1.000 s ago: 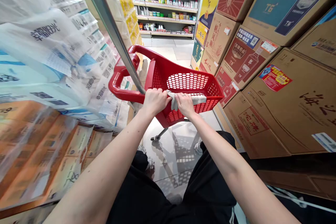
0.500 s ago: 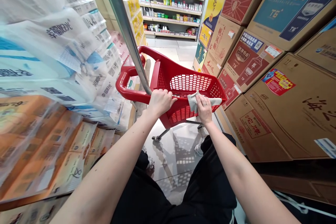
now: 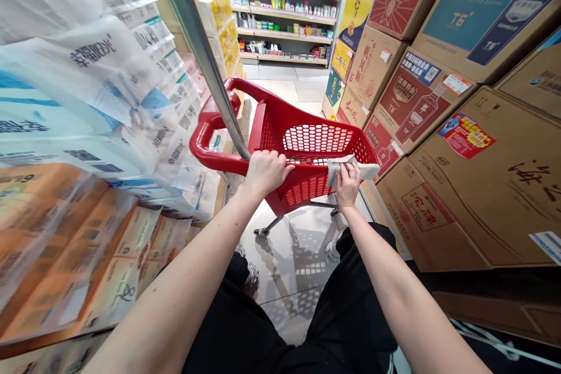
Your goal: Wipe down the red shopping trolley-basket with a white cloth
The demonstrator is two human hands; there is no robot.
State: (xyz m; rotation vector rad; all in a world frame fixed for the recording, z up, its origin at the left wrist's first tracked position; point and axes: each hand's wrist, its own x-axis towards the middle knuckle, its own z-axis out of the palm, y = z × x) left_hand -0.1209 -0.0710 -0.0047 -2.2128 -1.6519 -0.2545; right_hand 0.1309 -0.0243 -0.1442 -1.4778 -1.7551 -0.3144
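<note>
In front of me a red plastic shopping cart [image 3: 302, 118] stands side-on, with its looped handle at the left and a perforated basket at the right. My left hand [image 3: 265, 174] is closed over the near rim, just beside the foot of a slanted metal pole [image 3: 214, 64]. Farther right along the same rim, my right hand [image 3: 347, 184] presses a pale grey cloth [image 3: 335, 168] against the cart. The cloth drapes over the edge, and its loose end reaches toward the basket's right corner. Part of it is hidden under my fingers.
Stacked cardboard cartons [image 3: 438, 187] wall in the right side. Plastic-wrapped paper packs [image 3: 83, 87] and orange packs [image 3: 48, 234] pile up on the left. Beyond the cart, shelves [image 3: 284, 9] hold bottles and boxes. Pale floor tiles [image 3: 289, 315] lie between my feet.
My right hand has slid the cloth to the right along the cart's rim. My left hand keeps its grip, and the cart looks nearly unmoved.
</note>
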